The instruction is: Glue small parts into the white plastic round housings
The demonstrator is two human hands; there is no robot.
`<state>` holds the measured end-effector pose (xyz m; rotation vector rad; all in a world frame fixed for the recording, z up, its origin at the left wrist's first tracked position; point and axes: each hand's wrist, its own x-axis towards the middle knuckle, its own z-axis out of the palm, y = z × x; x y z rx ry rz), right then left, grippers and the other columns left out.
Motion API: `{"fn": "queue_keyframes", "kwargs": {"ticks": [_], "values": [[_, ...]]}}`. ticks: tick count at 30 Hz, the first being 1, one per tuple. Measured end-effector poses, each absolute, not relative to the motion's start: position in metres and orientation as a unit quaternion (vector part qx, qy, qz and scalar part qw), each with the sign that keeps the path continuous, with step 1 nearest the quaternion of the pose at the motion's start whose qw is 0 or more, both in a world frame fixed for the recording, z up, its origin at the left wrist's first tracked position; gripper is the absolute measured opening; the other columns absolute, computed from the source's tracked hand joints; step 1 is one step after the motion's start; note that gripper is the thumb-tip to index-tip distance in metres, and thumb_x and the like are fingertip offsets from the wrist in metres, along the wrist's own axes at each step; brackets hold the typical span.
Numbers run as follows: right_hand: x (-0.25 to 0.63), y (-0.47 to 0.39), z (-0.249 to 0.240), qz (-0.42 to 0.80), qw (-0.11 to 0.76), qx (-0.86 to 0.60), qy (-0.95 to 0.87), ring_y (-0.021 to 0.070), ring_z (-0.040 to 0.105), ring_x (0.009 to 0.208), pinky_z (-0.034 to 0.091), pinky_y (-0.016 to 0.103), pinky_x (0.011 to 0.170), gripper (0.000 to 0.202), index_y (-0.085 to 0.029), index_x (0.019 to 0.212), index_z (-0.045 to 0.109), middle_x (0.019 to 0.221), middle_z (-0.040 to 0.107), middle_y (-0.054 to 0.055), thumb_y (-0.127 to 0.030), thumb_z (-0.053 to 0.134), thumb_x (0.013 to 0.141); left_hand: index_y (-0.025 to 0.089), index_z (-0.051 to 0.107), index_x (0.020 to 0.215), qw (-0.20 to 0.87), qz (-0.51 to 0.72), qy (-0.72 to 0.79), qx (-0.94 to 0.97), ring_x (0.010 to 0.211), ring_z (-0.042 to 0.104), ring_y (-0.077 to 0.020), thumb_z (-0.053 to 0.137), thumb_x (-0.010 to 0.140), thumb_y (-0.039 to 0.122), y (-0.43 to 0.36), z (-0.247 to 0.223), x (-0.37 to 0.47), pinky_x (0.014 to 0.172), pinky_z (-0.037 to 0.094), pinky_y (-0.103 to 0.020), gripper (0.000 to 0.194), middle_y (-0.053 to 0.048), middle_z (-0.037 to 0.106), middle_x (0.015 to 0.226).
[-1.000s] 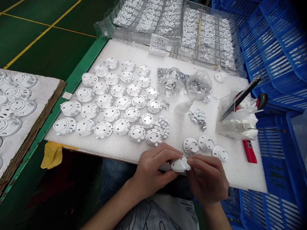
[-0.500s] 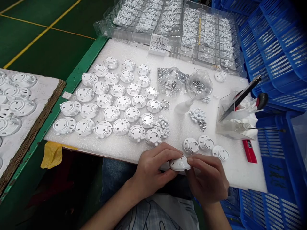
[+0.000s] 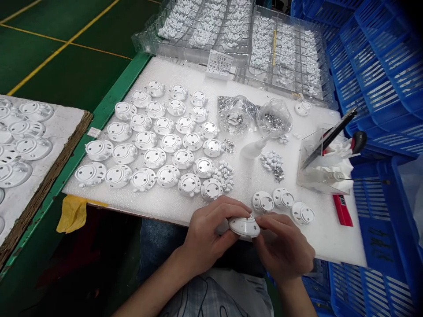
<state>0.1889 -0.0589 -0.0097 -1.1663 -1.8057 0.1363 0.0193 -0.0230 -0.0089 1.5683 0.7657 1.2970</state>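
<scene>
Near the front edge of the foam board, a white, domed, round plastic part (image 3: 244, 227) is held tilted, with small holes along its side. My left hand (image 3: 209, 233) grips its left side between thumb and fingers. My right hand (image 3: 287, 246) is closed at its right edge, thumb and fingertips against the rim; whether a small piece is pinched there is hidden. Just beyond lie three similar parts, the closest being a round white part (image 3: 263, 201). Several rows of such white parts (image 3: 171, 142) cover the board's left side.
Piles of small white pieces (image 3: 224, 176), bags of metal bits (image 3: 272, 119) and a squeeze bottle (image 3: 253, 149) stand mid-board. At right are a clear tool box (image 3: 306, 171) and a red box (image 3: 343, 210). Clear trays (image 3: 246, 59) and blue crates (image 3: 383, 75) border the board (image 3: 333, 240).
The round part has turned between my fingers, so holes in its side now face me, and it sits slightly further left. Both hands stay in nearly the same place.
</scene>
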Motion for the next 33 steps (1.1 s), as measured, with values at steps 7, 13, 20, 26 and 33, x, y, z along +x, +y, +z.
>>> {"fn": "queue_keyframes", "kwargs": {"ticks": [7, 13, 20, 26, 33], "values": [[0.1863, -0.0562, -0.0068, 0.055, 0.454, -0.491, -0.741, 0.0137, 0.067, 0.068, 0.057, 0.025, 0.061, 0.021, -0.017, 0.104, 0.066, 0.080, 0.073, 0.003, -0.005, 0.067, 0.087, 0.020, 0.069, 0.105, 0.473, 0.526, 0.311, 0.635, 0.097, 0.072, -0.0182, 0.067, 0.097, 0.026, -0.0232, -0.0085, 0.0163, 0.086, 0.058, -0.028, 0.010, -0.007, 0.076, 0.106], [0.1858, -0.0539, -0.0066, 0.043, 0.457, -0.488, -0.743, 0.0150, 0.068, 0.067, 0.057, 0.026, 0.060, 0.026, -0.016, 0.106, 0.067, 0.082, 0.074, 0.004, -0.003, 0.069, 0.084, 0.020, 0.068, 0.105, 0.482, 0.531, 0.308, 0.625, 0.097, 0.072, -0.0183, 0.069, 0.095, 0.022, -0.0232, -0.0081, 0.0156, 0.087, 0.058, -0.028, 0.010, -0.007, 0.076, 0.106], [0.1858, -0.0549, -0.0070, 0.047, 0.459, -0.484, -0.743, 0.0161, 0.069, 0.067, 0.058, 0.027, 0.059, 0.029, -0.017, 0.109, 0.067, 0.081, 0.075, 0.004, -0.003, 0.069, 0.084, 0.020, 0.068, 0.104, 0.483, 0.535, 0.302, 0.624, 0.096, 0.072, -0.0188, 0.072, 0.092, 0.018, -0.0232, -0.0095, 0.0167, 0.085, 0.058, -0.029, 0.013, -0.008, 0.076, 0.105], [0.1872, -0.0545, -0.0068, 0.048, 0.452, -0.474, -0.754, 0.0167, 0.071, 0.068, 0.059, 0.027, 0.060, 0.025, -0.016, 0.106, 0.068, 0.080, 0.074, 0.004, -0.004, 0.069, 0.084, 0.019, 0.069, 0.098, 0.492, 0.538, 0.292, 0.619, 0.090, 0.071, -0.0165, 0.075, 0.090, 0.019, -0.0218, -0.0084, 0.0167, 0.081, 0.057, -0.026, 0.011, -0.006, 0.075, 0.098], [0.1879, -0.0570, -0.0016, 0.084, 0.446, -0.446, -0.771, 0.0140, 0.063, 0.059, 0.054, 0.027, 0.053, 0.018, -0.017, 0.096, 0.068, 0.071, 0.067, 0.002, -0.003, 0.061, 0.087, 0.020, 0.070, 0.093, 0.520, 0.548, 0.305, 0.579, 0.083, 0.070, -0.0160, 0.075, 0.092, 0.032, -0.0235, -0.0086, 0.0153, 0.074, 0.055, -0.026, 0.014, -0.005, 0.075, 0.092]]}}
